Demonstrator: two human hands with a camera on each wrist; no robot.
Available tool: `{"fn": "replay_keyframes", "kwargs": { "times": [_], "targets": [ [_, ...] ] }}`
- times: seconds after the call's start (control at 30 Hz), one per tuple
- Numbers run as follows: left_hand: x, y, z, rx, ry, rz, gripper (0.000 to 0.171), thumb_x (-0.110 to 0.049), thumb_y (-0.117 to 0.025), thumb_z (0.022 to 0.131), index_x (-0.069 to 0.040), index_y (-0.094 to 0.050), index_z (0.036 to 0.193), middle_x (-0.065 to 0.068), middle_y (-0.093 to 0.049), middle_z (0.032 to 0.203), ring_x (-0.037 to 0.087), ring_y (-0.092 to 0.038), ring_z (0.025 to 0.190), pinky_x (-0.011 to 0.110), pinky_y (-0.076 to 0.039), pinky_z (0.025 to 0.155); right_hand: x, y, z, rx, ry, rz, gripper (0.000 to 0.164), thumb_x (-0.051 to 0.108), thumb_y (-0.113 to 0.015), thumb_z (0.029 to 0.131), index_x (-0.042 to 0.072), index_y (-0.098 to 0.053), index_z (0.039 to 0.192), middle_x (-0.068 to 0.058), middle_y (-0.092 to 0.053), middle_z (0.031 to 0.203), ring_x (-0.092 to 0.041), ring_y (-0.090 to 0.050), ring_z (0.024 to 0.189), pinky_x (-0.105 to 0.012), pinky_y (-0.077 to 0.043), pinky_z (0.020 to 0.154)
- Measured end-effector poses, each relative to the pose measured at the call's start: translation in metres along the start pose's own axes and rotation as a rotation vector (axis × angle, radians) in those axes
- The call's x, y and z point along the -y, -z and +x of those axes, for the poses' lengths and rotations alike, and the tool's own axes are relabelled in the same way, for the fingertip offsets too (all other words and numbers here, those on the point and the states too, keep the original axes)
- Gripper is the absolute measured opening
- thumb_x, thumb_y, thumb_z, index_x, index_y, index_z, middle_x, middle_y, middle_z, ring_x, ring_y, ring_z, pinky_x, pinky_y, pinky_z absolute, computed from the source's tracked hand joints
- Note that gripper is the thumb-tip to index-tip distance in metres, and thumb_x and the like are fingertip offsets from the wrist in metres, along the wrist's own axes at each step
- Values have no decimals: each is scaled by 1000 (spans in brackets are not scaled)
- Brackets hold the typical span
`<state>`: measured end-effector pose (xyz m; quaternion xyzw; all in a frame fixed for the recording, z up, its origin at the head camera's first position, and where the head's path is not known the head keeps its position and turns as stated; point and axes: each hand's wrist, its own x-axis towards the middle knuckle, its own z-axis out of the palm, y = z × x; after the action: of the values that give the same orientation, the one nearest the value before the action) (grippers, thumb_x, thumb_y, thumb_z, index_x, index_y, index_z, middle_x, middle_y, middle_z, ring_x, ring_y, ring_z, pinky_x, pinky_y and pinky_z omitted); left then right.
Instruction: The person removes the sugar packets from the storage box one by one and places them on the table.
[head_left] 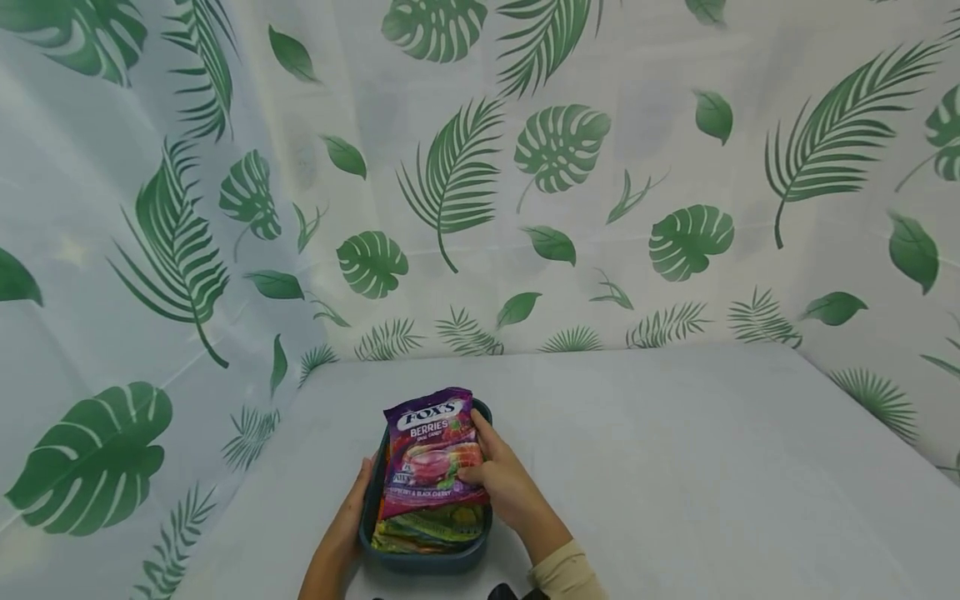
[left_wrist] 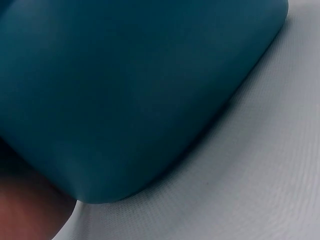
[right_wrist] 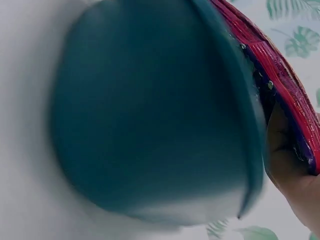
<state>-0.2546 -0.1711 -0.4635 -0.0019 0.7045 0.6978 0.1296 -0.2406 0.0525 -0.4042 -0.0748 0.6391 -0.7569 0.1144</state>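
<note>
A purple and red Fox's Berries candy bag [head_left: 429, 454] lies tilted over a dark teal tub [head_left: 427, 564]. My right hand [head_left: 501, 477] pinches the bag at its right edge, with the thumb on the printed front. In the right wrist view, the bag [right_wrist: 285, 85] shows edge-on beside the tub's rim. My left hand [head_left: 349, 508] rests along the tub's left wall, its fingers looking fairly straight. Under the bag, yellow-green packets [head_left: 431, 529] sit in the tub. The left wrist view is mostly filled by the tub wall [left_wrist: 130, 100].
The tub stands on a white cloth-covered table [head_left: 637, 467] that extends to the right and behind it. White curtains [head_left: 480, 208] printed with green leaves hang behind the table and along its sides.
</note>
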Motion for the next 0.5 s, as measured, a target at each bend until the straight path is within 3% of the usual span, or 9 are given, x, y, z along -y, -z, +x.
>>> {"fn": "replay_keyframes", "kwargs": {
  "times": [0.1,0.2,0.3,0.5],
  "targets": [
    [-2,2,-1,14,-9,-32,85,-66,-14,95,-6,6,151,25,11,157,44,11,144,64,8,112,8,9,0,-26,15,9,89,-15,-50,80,14,-10,154,-20,-11,158,-43,-25,141,-53,-35,109],
    [-3,3,-2,10,-7,-30,85,-67,-13,94,-7,5,152,22,11,158,42,14,144,63,9,112,13,20,0,-68,30,11,88,-14,-50,80,17,-13,154,-20,-17,157,-41,-40,131,-41,-48,94],
    [-2,4,-2,-22,12,-11,92,-73,-14,91,-7,3,152,20,10,158,42,14,144,63,11,111,17,34,-2,-125,43,20,86,-13,-50,82,19,-14,153,-19,-21,157,-33,-51,120,-32,-52,84],
    [-1,2,-1,-43,15,-5,95,-75,-14,89,-5,1,152,20,7,158,41,13,145,64,11,111,24,66,-8,-220,40,39,83,-13,-48,85,18,-14,153,-19,-28,154,-15,-60,101,-24,-54,76]
  ]
}}
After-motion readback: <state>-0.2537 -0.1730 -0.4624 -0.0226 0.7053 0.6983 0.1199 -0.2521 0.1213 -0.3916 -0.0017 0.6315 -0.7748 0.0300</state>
